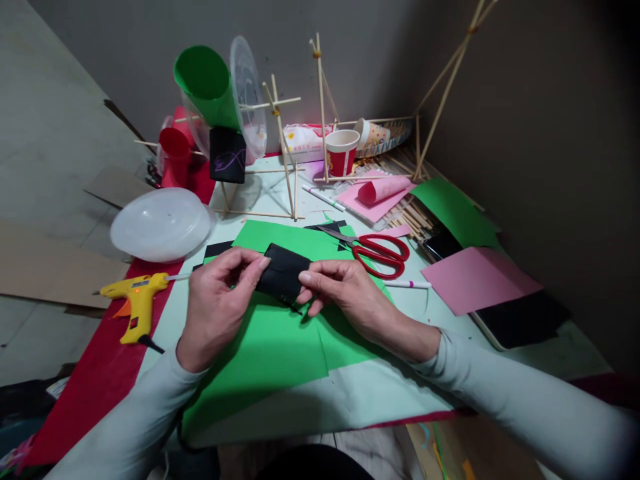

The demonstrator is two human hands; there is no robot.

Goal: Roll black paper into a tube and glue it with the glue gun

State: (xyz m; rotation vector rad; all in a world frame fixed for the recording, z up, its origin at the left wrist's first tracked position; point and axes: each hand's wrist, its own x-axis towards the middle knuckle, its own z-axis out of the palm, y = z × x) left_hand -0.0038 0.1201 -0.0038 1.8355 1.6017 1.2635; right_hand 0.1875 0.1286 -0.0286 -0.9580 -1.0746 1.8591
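A small rolled piece of black paper is held just above a green paper sheet on the table. My left hand grips its left end with thumb and fingers. My right hand pinches its right end, fingertips on top. Both sleeves are pale grey.
A yellow glue gun lies to the left on red paper. Red scissors lie right of the hands, a pink sheet farther right. A clear plastic lid, a stick frame with a green cone, and a paper cup stand behind.
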